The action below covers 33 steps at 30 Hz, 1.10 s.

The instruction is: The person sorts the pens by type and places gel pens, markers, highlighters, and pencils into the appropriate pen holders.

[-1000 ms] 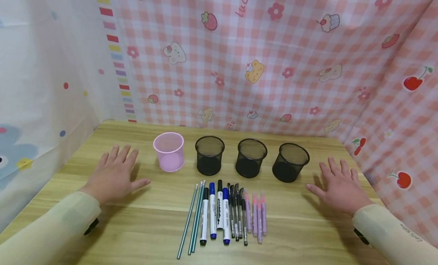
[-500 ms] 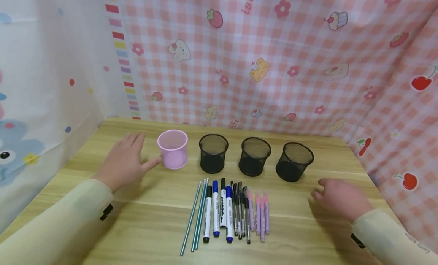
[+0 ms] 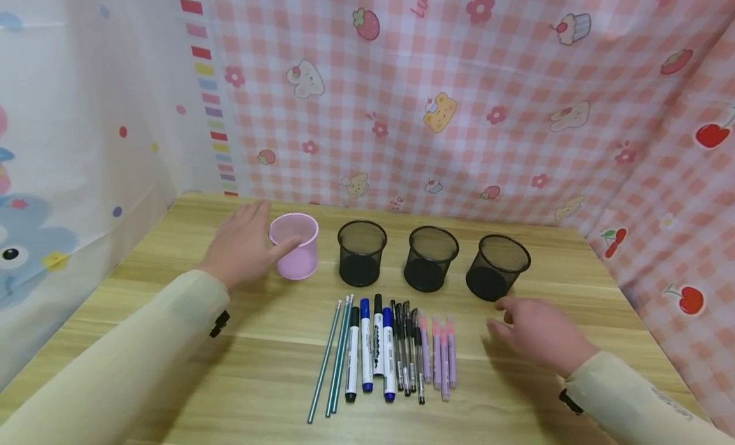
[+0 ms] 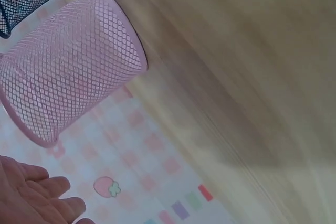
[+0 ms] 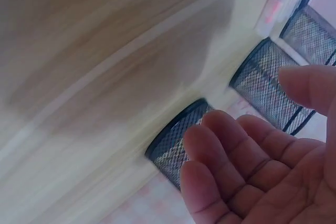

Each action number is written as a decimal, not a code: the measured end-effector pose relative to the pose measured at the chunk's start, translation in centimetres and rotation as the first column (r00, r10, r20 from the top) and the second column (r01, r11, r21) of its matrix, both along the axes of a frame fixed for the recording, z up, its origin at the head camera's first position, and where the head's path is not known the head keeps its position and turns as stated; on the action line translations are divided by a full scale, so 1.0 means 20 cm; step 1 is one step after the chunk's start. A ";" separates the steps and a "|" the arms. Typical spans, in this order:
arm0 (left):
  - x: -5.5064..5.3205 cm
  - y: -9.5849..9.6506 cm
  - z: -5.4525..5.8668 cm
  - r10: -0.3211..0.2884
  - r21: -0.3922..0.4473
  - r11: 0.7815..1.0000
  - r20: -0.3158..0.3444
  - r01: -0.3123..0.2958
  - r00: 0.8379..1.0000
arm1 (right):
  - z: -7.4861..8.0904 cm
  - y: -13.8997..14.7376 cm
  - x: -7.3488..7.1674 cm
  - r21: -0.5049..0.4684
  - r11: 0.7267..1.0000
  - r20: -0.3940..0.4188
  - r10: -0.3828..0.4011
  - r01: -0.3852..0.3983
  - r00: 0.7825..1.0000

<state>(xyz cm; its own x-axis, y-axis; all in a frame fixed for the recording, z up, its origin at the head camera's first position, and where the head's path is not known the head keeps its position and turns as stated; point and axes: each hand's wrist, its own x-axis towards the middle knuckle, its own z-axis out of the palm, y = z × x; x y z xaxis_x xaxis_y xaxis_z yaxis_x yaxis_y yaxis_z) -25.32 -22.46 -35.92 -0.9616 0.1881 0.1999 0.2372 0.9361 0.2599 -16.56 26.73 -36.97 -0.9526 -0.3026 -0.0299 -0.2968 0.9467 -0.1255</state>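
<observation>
Left hand [image 3: 241,247], unclosed by the pink cup [image 3: 298,263], centre left, seems reaching; next calls for gripping; right hand [image 3: 542,333], lower right, loose, empty.

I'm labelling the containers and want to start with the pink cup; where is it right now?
In the head view, the pink cup stands leftmost in the row, beside the left hand, with a black mesh cup to its right.
</observation>
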 end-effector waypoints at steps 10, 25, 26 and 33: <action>-0.05 0.09 -0.01 -0.007 0.037 0.999 0.047 0.005 0.999 | -0.03 -0.13 0.01 -0.104 0.995 0.103 0.007 0.004 0.995; -0.06 0.12 -0.09 0.015 0.118 0.993 0.083 -0.025 0.996 | -0.10 -0.23 0.01 -0.178 0.983 0.226 -0.001 0.042 0.974; -0.05 0.12 -0.09 0.015 0.120 0.992 0.082 -0.024 0.996 | -0.10 -0.23 0.01 -0.172 0.984 0.225 0.000 0.040 0.974; -0.05 0.13 -0.09 0.012 0.136 0.990 0.076 -0.022 0.997 | -0.12 -0.25 0.00 -0.144 0.989 0.218 0.011 0.021 0.976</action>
<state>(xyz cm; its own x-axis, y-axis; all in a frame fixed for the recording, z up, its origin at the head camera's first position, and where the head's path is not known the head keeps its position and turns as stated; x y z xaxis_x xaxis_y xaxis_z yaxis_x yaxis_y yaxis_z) -26.25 -19.96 -37.67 -0.9776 0.1471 0.1505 0.1964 0.8943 0.4021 -16.64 21.81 -39.38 -0.9293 -0.3146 -0.1933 -0.2429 0.9151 -0.3218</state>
